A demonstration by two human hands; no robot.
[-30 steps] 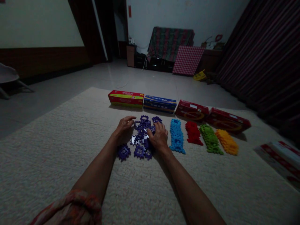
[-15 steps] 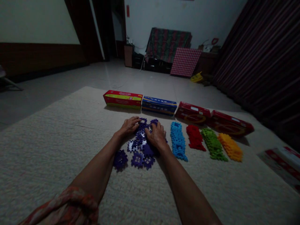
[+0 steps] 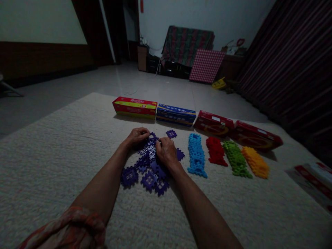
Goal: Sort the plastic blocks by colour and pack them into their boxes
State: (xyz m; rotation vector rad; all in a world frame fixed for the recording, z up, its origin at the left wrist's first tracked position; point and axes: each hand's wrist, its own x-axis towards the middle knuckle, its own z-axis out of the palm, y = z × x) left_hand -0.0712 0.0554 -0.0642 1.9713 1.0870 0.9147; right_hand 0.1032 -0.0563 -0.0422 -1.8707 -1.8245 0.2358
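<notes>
Several purple toothed pieces [image 3: 149, 180] lie in a loose, overlapping pile on the pale mat [image 3: 64, 138]. My left hand [image 3: 137, 137] is at the pile's upper left edge, its fingers curled together at a purple piece. Over the pile's upper right part, my right hand [image 3: 167, 150] has its fingers bent down onto purple pieces; its fingertips are partly hidden. One purple piece [image 3: 171, 134] lies apart, just beyond my right hand. Right of the pile, stacked pieces form rows of blue [image 3: 197, 155], red [image 3: 216, 152], green [image 3: 237, 159] and orange [image 3: 255, 162].
Behind the pieces stand a red and yellow box [image 3: 135, 108], a blue box [image 3: 176, 115] and two dark red boxes [image 3: 214, 123], [image 3: 256, 136]. A red and white package [image 3: 315, 180] lies at the right edge. Farther off is a checked cloth panel [image 3: 206, 65].
Both hands have shifted slightly left, and the purple pile has spread and turned with them. The far purple piece now lies clear of my right hand.
</notes>
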